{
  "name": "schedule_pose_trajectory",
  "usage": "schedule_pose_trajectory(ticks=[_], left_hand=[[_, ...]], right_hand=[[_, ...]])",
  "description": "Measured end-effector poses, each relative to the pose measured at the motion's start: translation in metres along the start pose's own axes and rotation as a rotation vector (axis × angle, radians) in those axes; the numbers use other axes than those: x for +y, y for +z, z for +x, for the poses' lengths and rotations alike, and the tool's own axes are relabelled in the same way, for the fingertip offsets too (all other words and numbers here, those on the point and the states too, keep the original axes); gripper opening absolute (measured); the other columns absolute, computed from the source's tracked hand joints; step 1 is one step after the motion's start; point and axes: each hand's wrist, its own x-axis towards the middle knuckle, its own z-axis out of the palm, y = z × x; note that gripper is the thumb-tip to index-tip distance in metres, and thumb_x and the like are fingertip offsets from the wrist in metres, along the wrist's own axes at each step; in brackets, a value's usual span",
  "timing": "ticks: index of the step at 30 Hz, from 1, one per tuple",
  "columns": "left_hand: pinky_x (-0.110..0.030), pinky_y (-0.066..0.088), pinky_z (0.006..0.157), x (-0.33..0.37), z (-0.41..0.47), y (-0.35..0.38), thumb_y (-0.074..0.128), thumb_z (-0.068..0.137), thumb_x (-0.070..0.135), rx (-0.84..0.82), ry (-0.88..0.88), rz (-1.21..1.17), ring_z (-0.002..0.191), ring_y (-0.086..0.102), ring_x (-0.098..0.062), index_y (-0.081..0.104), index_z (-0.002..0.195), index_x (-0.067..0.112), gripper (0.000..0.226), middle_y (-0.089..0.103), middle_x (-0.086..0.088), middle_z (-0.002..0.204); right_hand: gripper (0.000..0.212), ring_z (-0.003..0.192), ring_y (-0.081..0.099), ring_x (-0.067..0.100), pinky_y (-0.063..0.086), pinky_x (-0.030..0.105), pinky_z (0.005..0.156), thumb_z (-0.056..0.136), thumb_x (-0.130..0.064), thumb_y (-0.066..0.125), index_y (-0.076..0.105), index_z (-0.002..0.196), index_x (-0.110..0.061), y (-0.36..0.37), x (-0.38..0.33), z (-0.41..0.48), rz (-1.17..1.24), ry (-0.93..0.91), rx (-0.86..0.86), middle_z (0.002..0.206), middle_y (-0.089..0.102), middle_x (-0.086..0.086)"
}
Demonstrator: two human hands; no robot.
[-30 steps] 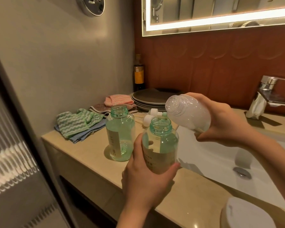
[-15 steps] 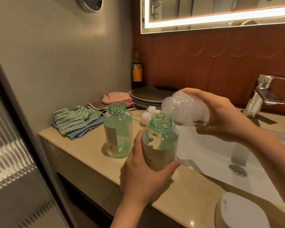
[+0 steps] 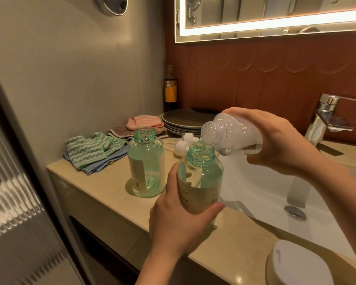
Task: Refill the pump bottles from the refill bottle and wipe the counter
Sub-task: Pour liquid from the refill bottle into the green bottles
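At the counter [image 3: 111,194], left hand [image 3: 177,227] gripping pump bottle [image 3: 200,179], right hand [image 3: 277,140] holding refill bottle [image 3: 228,134] tilted above (seemingly near-empty).

We see a bathroom corner. On our left the wall [image 3: 70,68] is plain and grey, and a round shiny thing [image 3: 113,5] hangs high on it. The back wall [image 3: 255,89] is red-brown, with curved bumps like waves across it. Above it hangs a mirror [image 3: 255,9], and a bright strip of light [image 3: 275,23] glows along its lower edge. The counter [image 3: 103,188] is pale tan stone and shines a little. A white sink [image 3: 261,192] is set into it on the right, with a silver drain [image 3: 295,211] at the bottom. A shiny metal tap [image 3: 327,116] stands behind the sink. Far left, we see a door of ribbed glass [image 3: 12,192].
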Motion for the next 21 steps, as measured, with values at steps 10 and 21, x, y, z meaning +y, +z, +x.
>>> schedule_pose_trajectory(ticks=[10,21], left_hand=[[-0.044,0.047,0.094,-0.0002,-0.0013,0.0006,0.062,0.045,0.078,0.005,-0.001,-0.017,0.114,0.051,-0.008,0.018,0.131,0.055,0.099,0.051,0.023,0.125],[-0.044,0.047,0.096,0.0011,-0.0013,0.0,0.06,0.044,0.08,0.002,-0.001,-0.009,0.115,0.05,-0.007,0.015,0.129,0.057,0.099,0.05,0.023,0.125]], right_hand=[[0.099,0.121,0.044,0.019,0.03,0.03,0.095,0.058,-0.003,0.083,0.036,0.139,-0.035,-0.002,-0.002,-0.0009,-0.073,-0.023,0.018,0.133,0.051,-0.003],[0.099,0.12,0.046,0.025,0.033,0.038,0.1,0.057,-0.002,0.083,0.038,0.139,-0.03,-0.0036,-0.0038,0.0001,-0.089,-0.043,0.026,0.13,0.054,0.002]])
